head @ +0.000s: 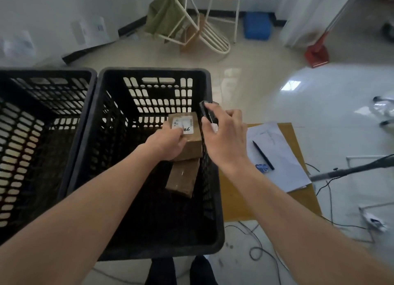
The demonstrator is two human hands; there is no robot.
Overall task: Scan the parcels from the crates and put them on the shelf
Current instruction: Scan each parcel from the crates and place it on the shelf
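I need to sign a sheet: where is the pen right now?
In the head view, the pen lies on the white papers on the small table, right of the black crate, beside a blue clip.

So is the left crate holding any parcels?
No, the left crate shows only its bare mesh; both parcels sit in the right crate.

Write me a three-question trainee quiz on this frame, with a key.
1. True or false: the left hand grips the labelled parcel inside the right crate.
2. What does the right hand hold? A) the pen B) a black scanner C) a binder clip
3. How many parcels show in that crate?

Key:
1. True.
2. B; the scanner is in hand, while the pen lies on the papers.
3. Two; a second parcel lies below the first.
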